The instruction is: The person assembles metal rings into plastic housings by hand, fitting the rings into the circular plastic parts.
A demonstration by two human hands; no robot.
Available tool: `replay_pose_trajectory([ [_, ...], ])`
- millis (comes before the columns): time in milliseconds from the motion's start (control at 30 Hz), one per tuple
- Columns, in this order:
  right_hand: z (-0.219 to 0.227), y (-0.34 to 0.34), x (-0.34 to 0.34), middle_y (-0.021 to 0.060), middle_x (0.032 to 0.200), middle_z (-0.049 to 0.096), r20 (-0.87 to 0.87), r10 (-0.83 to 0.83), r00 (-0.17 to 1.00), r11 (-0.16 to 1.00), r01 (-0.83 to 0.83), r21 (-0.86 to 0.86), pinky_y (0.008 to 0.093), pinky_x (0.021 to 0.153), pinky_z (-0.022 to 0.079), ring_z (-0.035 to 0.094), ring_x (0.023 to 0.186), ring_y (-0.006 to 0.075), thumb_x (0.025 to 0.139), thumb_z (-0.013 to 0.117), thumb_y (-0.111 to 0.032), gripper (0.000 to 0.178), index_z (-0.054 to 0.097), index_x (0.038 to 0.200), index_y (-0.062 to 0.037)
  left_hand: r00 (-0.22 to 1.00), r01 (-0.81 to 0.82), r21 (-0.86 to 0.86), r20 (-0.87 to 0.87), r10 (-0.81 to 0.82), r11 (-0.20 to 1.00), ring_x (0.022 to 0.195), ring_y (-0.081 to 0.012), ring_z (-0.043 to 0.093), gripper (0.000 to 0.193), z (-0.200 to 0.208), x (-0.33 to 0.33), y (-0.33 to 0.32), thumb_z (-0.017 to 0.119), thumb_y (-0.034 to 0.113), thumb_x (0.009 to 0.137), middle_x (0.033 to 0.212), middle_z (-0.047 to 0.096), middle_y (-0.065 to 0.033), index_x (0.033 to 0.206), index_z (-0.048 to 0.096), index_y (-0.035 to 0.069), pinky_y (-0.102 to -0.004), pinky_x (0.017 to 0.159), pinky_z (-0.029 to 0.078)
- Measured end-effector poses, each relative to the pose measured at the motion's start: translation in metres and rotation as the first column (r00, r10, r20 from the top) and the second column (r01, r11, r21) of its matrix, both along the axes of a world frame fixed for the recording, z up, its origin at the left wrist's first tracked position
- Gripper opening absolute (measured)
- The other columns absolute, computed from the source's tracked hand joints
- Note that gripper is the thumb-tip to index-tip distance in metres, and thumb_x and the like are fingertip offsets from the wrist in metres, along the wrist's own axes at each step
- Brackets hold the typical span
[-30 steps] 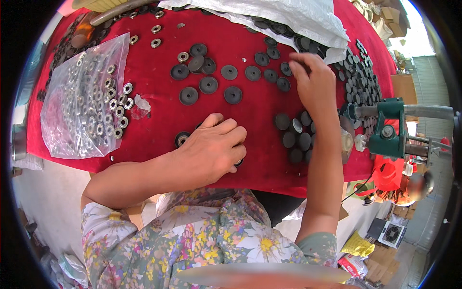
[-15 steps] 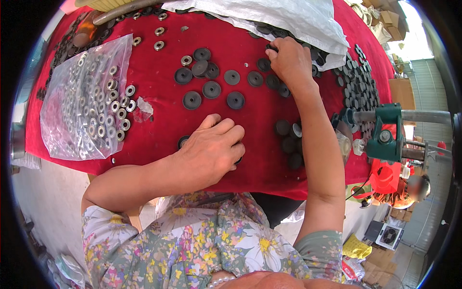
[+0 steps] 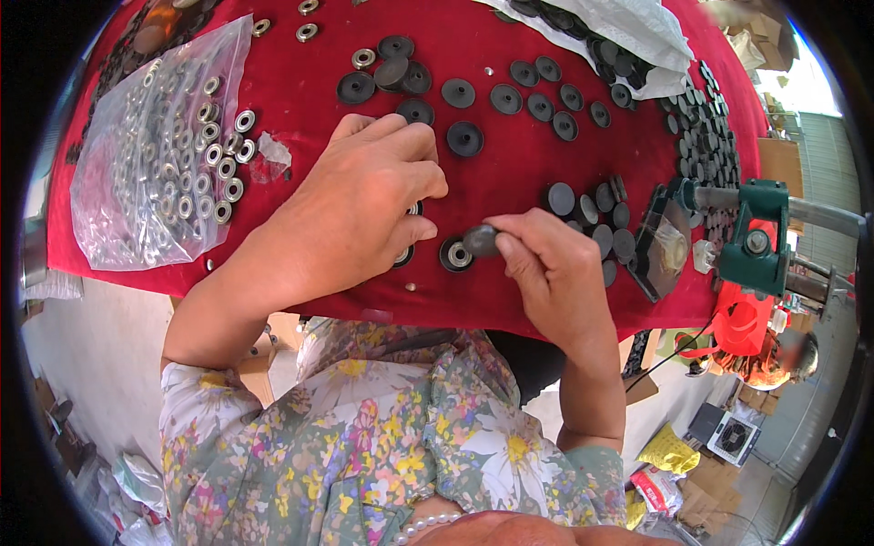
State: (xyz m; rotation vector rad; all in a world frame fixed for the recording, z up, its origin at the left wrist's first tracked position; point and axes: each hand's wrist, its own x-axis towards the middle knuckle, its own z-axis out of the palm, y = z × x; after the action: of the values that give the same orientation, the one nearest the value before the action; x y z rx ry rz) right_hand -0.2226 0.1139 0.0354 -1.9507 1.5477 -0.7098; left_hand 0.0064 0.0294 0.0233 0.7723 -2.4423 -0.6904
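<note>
My right hand (image 3: 557, 271) pinches a dark round cap (image 3: 480, 240) between thumb and fingers. The cap is tilted just above and beside a black cup-shaped cap with a silver bearing (image 3: 456, 255) in it, on the red cloth. My left hand (image 3: 371, 205) is bent over the cloth, its thumb and forefinger apart. In that gap part of another bearing (image 3: 414, 208) shows, and one more bearing (image 3: 404, 258) lies partly hidden below the thumb. Black caps (image 3: 465, 138) with small centre stubs lie beyond my hands.
A clear plastic bag of bearings (image 3: 155, 182) lies at the left, with loose bearings at its mouth. Dark discs (image 3: 588, 209) cluster right of my right hand. A green metal clamp (image 3: 761, 238) stands at the right edge. A white sack (image 3: 628, 27) with black caps lies at the back.
My right hand has come back from the sack to the near middle, bringing a dark cap. My left hand has shifted slightly and spread its thumb, and capped bearings show beside it. The view has shifted.
</note>
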Motion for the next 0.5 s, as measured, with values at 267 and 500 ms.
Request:
replay_pose_trajectory([
  [267, -0.02, 0.015, 0.017, 0.0129, 0.09, 0.067, -0.035, 0.028, 0.999, 0.997, -0.03, -0.065, 0.042, 0.068, 0.049, 0.065, 0.078, 0.0341, 0.088, 0.068, -0.004, 0.019, 0.069, 0.108, -0.0036, 0.997, 0.082, 0.049, -0.009, -0.082, 0.995, 0.095, -0.0286, 0.055, 0.038, -0.01, -0.008, 0.013, 0.086, 0.026, 0.066, 0.097, 0.059, -0.008, 0.091, 0.067, 0.003, -0.0427, 0.089, 0.039],
  [500, -0.026, 0.017, 0.023, 0.0145, 0.093, 0.064, -0.067, -0.026, 0.997, 0.995, 0.019, -0.094, 0.0422, 0.068, 0.05, 0.064, 0.079, 0.036, 0.088, 0.069, -0.005, 0.022, 0.068, 0.109, -0.0017, 0.997, 0.083, -0.014, 0.008, -0.083, 0.996, 0.093, -0.028, 0.055, 0.033, -0.019, -0.017, 0.019, 0.085, 0.025, 0.065, 0.092, 0.057, -0.0079, 0.085, 0.068, 0.004, -0.0441, 0.09, 0.039],
])
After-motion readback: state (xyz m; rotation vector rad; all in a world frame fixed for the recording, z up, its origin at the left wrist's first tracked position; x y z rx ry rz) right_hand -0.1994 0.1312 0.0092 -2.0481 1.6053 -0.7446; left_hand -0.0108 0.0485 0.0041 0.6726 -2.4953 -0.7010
